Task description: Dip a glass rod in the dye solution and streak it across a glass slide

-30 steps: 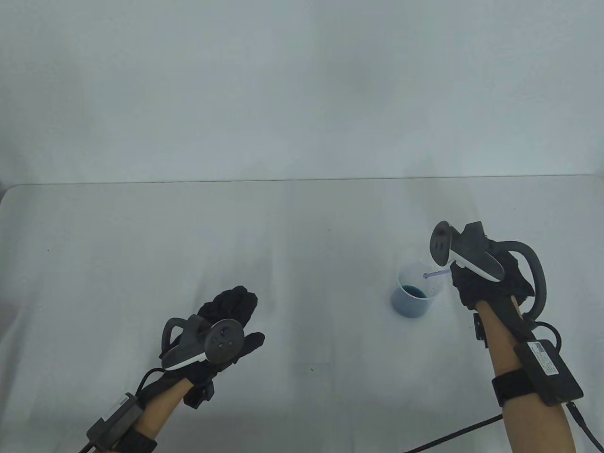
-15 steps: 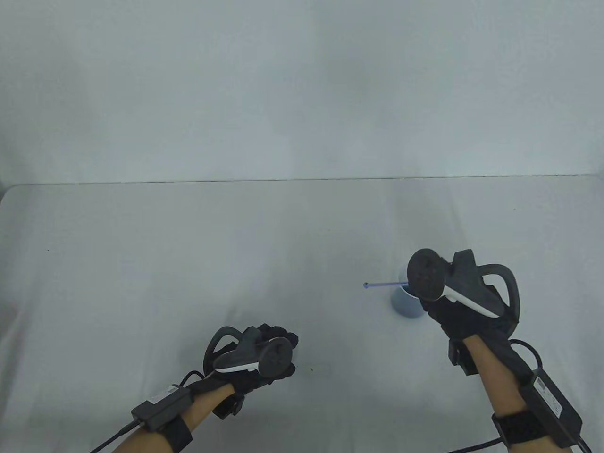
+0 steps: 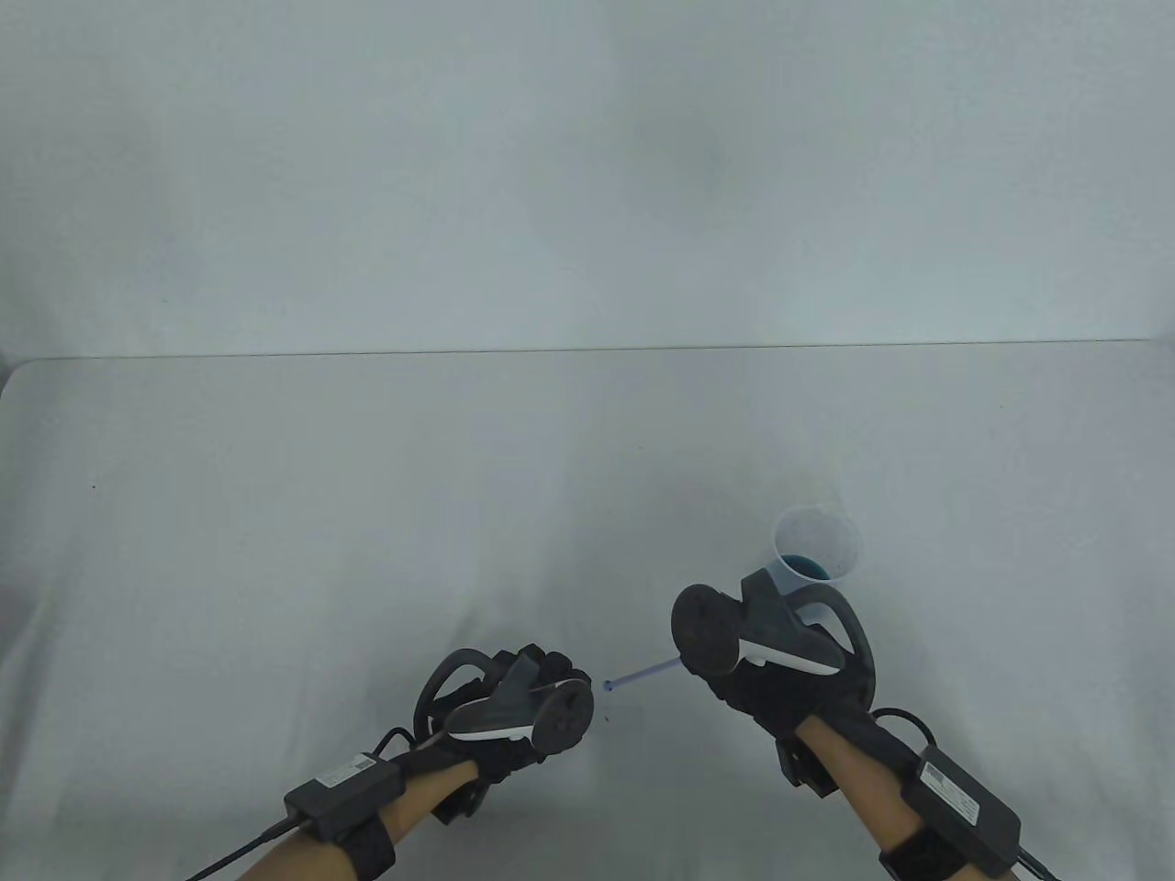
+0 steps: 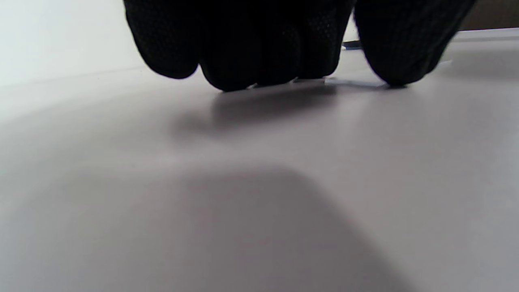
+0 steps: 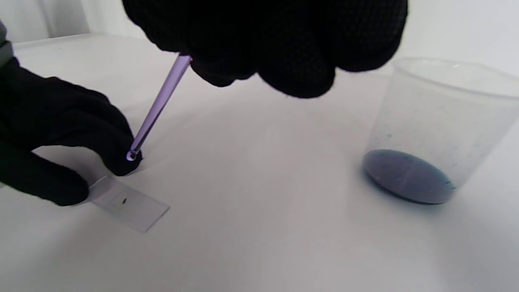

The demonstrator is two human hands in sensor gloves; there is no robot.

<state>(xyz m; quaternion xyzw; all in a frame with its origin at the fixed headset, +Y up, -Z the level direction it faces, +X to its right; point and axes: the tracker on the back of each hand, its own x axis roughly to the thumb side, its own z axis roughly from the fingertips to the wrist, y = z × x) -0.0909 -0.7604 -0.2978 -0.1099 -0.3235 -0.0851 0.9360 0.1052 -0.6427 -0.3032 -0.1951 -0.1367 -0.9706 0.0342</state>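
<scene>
A clear glass slide [image 5: 129,205] lies flat on the white table. My left hand [image 5: 81,178] holds its near end between thumb and fingers; in the left wrist view the fingertips [image 4: 259,77] press down on the slide's edge [image 4: 310,80]. My right hand [image 3: 725,679] grips a thin glass rod [image 3: 643,674] tinted blue-violet. In the right wrist view the rod [image 5: 156,109] slants down from the right hand [image 5: 227,69], and its wet tip hangs just above the table beside the left fingers, short of the slide. A clear plastic cup [image 3: 817,549] holds blue dye [image 5: 405,176].
The cup [image 5: 442,121] stands behind and right of my right hand, close to its tracker [image 3: 707,633]. The table's far edge [image 3: 587,351] meets a plain wall. Cables trail from both wrists at the bottom edge.
My right hand lifted the rod out of the cup and carried it left and toward me, up to the left hand. My left hand moved right and settled onto the slide.
</scene>
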